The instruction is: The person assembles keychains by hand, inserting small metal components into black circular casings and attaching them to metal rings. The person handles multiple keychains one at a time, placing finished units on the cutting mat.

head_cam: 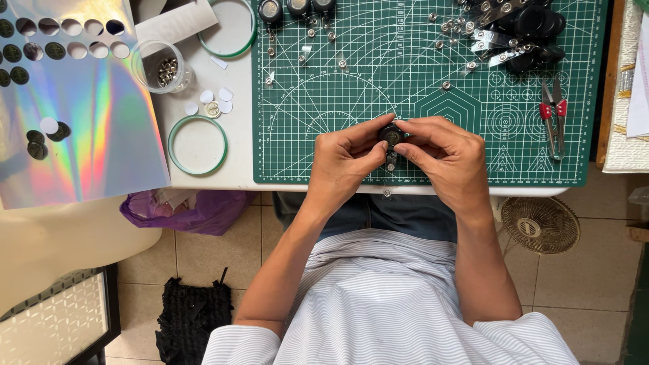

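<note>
Reel [391, 136]: small black round badge reel, pinched between both hands above the near edge of the green mat [324, 162]; face up toward the camera.
Axis: its metal clip hangs from the disc toward the person, so the long line runs from mat centre to mat edge.
Left hand [343, 164]: fingers curled tight, thumb and forefinger closed on the reel.
Right hand [446, 159]: fingertips closed on the reel's other side.
Snips [552, 116]: red-handled, at the mat's right edge.
</note>
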A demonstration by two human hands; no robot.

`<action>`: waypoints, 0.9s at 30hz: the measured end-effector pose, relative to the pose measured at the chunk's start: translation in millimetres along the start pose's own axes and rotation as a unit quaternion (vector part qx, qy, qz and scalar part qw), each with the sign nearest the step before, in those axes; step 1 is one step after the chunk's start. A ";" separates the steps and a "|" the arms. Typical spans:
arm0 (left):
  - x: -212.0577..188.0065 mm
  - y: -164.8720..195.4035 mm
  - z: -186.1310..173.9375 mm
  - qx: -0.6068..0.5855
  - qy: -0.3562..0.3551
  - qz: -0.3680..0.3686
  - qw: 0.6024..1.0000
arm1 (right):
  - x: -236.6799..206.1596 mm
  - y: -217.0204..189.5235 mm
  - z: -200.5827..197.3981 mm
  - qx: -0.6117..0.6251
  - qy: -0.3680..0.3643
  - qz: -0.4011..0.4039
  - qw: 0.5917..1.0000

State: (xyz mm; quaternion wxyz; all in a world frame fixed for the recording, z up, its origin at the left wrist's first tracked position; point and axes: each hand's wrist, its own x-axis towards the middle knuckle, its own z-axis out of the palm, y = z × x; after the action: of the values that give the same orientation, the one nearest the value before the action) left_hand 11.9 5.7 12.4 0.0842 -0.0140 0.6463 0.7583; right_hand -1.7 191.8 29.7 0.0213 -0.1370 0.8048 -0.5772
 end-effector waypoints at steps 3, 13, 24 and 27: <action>0.8 0.6 0.3 -0.008 0.002 -0.009 1.000 | 0.3 0.2 0.1 -0.002 -0.001 0.008 1.000; 4.6 -10.7 -2.8 0.037 0.007 -0.002 0.999 | 1.8 7.3 2.4 0.013 0.002 0.015 1.000; 48.6 61.3 8.6 0.100 -0.008 0.161 0.982 | 60.8 -34.6 -37.4 0.161 0.018 -0.038 0.986; 85.9 81.9 14.8 0.117 -0.001 0.261 0.958 | 95.9 -46.1 -54.5 0.139 0.047 -0.115 0.982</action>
State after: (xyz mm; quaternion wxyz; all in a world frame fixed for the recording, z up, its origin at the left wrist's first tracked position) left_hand -83.5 17.3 83.7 -0.1149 0.1663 0.7119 0.6726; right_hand -95.5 204.9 102.8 -0.0644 -0.1967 0.6955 -0.6881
